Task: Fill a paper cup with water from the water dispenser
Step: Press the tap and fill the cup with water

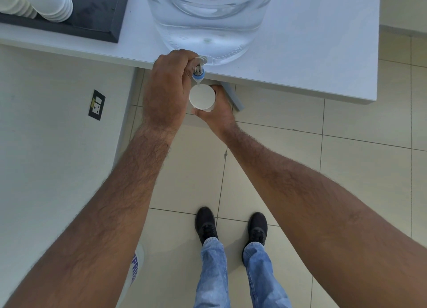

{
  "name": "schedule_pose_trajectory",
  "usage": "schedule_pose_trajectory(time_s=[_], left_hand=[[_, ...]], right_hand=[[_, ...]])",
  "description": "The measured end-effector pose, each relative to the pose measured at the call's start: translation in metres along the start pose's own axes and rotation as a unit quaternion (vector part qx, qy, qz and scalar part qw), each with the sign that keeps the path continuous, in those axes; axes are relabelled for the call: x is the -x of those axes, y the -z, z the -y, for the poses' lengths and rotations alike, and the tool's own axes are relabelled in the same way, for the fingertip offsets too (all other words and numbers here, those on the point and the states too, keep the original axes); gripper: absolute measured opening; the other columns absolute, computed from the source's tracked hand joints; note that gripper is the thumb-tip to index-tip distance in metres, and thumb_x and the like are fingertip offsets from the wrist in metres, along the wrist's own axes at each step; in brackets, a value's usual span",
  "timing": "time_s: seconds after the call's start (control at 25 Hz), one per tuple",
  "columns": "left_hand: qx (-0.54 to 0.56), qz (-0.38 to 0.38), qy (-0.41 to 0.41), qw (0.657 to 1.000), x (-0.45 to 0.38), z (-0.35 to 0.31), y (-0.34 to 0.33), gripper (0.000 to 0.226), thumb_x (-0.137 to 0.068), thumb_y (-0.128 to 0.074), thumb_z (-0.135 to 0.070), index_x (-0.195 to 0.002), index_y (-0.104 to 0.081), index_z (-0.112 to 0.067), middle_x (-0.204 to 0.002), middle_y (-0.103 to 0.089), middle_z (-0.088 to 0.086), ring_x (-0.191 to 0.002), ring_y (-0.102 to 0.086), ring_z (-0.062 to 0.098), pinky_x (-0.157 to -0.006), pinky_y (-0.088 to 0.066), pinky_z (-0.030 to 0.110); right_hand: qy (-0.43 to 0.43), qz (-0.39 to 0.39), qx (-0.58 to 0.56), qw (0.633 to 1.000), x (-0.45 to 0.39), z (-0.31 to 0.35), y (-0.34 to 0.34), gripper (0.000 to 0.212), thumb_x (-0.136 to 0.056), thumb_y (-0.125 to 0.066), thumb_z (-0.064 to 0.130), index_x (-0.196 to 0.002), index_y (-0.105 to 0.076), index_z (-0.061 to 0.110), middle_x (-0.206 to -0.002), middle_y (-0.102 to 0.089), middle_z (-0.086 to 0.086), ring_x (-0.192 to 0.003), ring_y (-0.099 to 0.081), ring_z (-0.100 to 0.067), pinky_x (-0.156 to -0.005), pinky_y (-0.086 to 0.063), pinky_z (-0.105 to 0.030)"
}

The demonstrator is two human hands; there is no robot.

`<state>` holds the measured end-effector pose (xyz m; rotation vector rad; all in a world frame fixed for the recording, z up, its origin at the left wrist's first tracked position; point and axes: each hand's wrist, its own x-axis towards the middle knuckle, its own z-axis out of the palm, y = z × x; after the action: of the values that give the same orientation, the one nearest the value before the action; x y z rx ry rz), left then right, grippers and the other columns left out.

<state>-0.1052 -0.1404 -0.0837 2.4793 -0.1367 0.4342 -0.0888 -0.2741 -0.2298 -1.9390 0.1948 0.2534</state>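
Observation:
A clear water dispenser jug [208,18] stands on the white table [312,53], its blue and white tap [198,73] hanging over the front edge. My left hand [166,90] is closed around the tap's lever. Directly below the spout, my right hand [218,111] holds a white paper cup [202,97] upright from underneath. A thin stream of water falls from the spout into the cup's far rim. The cup's inside looks white, and its water level cannot be made out.
Stacks of white paper cups [46,2] lie on a dark tray [99,23] at the table's back left. A white wall with a black socket plate [96,104] is on the left. Below are beige floor tiles [346,127], my legs and black shoes.

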Motion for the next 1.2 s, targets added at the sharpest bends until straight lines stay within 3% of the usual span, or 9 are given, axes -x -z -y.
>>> schedule_pose_trajectory(time_s=[0.32,0.44,0.64,0.84,1.04,1.2], left_hand=[[-0.02,0.004,-0.008,1.0,0.0,-0.006,0.005,0.026,-0.11,-0.05,-0.022,-0.13,-0.063,-0.013,-0.112,-0.073,0.004,-0.101,-0.062,0.022,-0.082,-0.052,0.033],[-0.016,0.005,-0.02,1.0,-0.001,-0.005,0.005,0.024,-0.112,-0.051,-0.029,-0.122,-0.066,-0.013,-0.109,-0.074,0.001,-0.099,-0.062,0.023,-0.082,-0.054,0.037],[0.03,-0.004,-0.05,0.998,0.0,0.003,0.005,0.018,-0.109,-0.06,-0.022,-0.114,-0.07,-0.009,-0.114,-0.075,-0.001,-0.102,-0.065,0.022,-0.091,-0.045,0.022],[-0.001,0.016,-0.112,0.994,0.011,0.016,0.005,0.017,-0.106,-0.066,-0.023,-0.114,-0.074,-0.01,-0.126,-0.073,-0.001,-0.113,-0.063,0.023,-0.105,-0.032,0.012],[-0.033,0.011,-0.1,0.994,0.021,0.019,0.001,0.016,-0.104,-0.068,-0.024,-0.111,-0.074,-0.01,-0.133,-0.071,-0.003,-0.115,-0.062,0.028,-0.107,-0.03,0.01],[-0.048,0.013,-0.086,0.995,0.03,0.017,-0.002,0.022,-0.106,-0.065,-0.025,-0.123,-0.071,-0.011,-0.141,-0.067,-0.003,-0.122,-0.06,0.028,-0.11,-0.029,0.012]], right_hand=[[0.007,-0.003,0.005,1.0,-0.001,0.005,-0.003,0.074,-0.073,-0.095,0.026,-0.135,-0.053,0.021,-0.132,-0.065,0.001,-0.125,-0.06,-0.022,-0.104,-0.056,-0.045],[0.011,-0.005,0.005,1.0,-0.001,0.008,-0.002,0.074,-0.074,-0.095,0.026,-0.135,-0.054,0.02,-0.131,-0.067,0.002,-0.123,-0.062,-0.021,-0.102,-0.057,-0.042],[0.011,-0.006,-0.011,1.0,0.003,0.012,0.001,0.071,-0.074,-0.095,0.026,-0.132,-0.055,0.021,-0.128,-0.068,0.003,-0.122,-0.063,-0.02,-0.102,-0.056,-0.041],[0.01,-0.006,-0.042,0.999,0.008,0.021,0.009,0.069,-0.075,-0.094,0.022,-0.133,-0.057,0.019,-0.125,-0.07,0.005,-0.118,-0.066,-0.014,-0.098,-0.056,-0.03],[0.015,-0.005,-0.033,0.999,0.012,0.022,0.01,0.069,-0.075,-0.095,0.026,-0.132,-0.057,0.02,-0.124,-0.07,0.006,-0.117,-0.067,-0.014,-0.097,-0.058,-0.033],[0.014,0.006,-0.018,1.0,0.022,0.018,0.013,0.069,-0.074,-0.095,0.029,-0.13,-0.055,0.022,-0.124,-0.068,0.005,-0.117,-0.065,-0.016,-0.096,-0.059,-0.036]])
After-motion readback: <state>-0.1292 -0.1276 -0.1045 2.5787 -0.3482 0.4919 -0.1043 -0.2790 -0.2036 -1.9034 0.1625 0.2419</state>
